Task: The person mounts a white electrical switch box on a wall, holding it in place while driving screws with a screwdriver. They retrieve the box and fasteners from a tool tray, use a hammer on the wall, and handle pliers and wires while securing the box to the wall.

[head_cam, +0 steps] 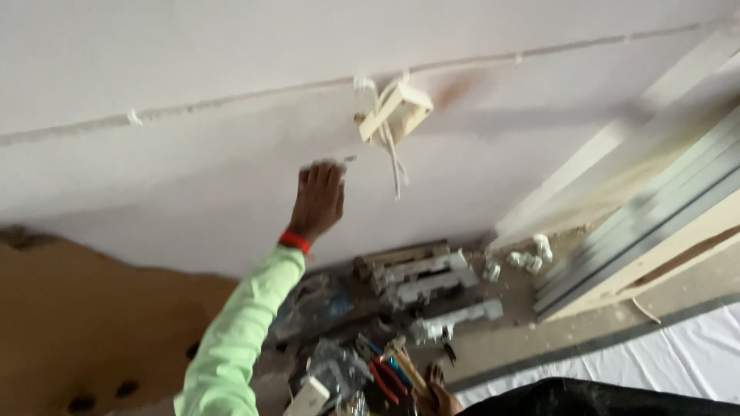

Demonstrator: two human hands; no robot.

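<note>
Much here is blurred by motion. Only one arm shows, in a pale green sleeve with a red band at the wrist; which arm it is cannot be told for sure, and the other hand is out of view. The raised hand is seen from its back, fingers up against the smooth white wall, below and left of the switch box; whether it grips something small at the fingertips cannot be made out. The switch box is a cream, boxy frame hanging tilted off the wall, with thin white wires dangling from it. Far beneath the box, on the dusty floor, lie white fittings, red-handled pliers and a bare foot, partly cut off.
</note>
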